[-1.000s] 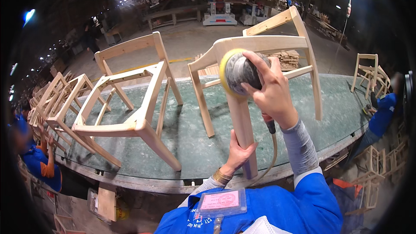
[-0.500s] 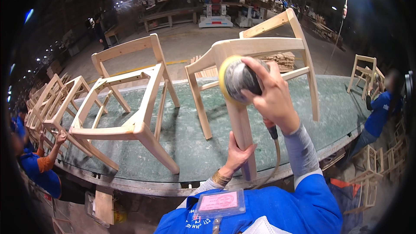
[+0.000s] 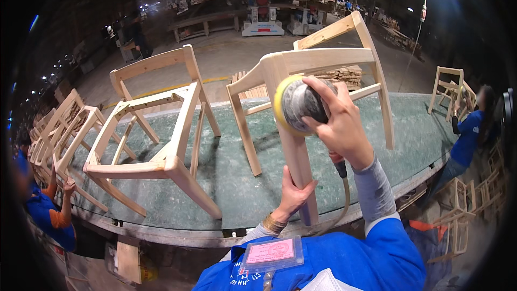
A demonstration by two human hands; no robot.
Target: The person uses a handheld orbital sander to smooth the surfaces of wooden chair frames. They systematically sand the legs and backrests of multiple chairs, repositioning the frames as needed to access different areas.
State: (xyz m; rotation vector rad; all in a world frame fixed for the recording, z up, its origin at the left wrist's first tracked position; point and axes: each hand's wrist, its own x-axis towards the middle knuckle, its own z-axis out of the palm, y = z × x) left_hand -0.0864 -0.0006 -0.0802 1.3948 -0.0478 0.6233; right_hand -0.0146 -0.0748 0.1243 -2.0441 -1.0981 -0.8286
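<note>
Head view, one frame.

- Right hand (image 3: 336, 124): closed over the top of a round orbital sander (image 3: 298, 103) with a yellow pad edge. The pad is pressed against the upper part of a pale wooden chair leg (image 3: 298, 167). A hose (image 3: 343, 194) drops from the sander below the wrist.
- Left hand (image 3: 293, 196): wrapped around the same leg lower down, near the table edge, fingers curled on its left face. A gold-coloured bangle shows at the wrist.
- Unfinished chair frame (image 3: 323, 62): bare light wood, standing centre-right on the green work table (image 3: 237, 172); its near leg is the one gripped and sanded, its backrest rails rise at the far side.
- Second chair frame (image 3: 161, 124): same bare wood, on the table to the left, well apart from the first.
- Further chair frames (image 3: 59, 129): grouped at the far left end of the table.
- Person in blue with orange sleeve (image 3: 46, 210): lower left, beside the table edge, one hand raised.
- Person in blue (image 3: 471, 134): right side, beside a small chair frame (image 3: 447, 83).
- Pink badge in clear holder (image 3: 272, 253): on the wearer's blue jacket, bottom centre.
</note>
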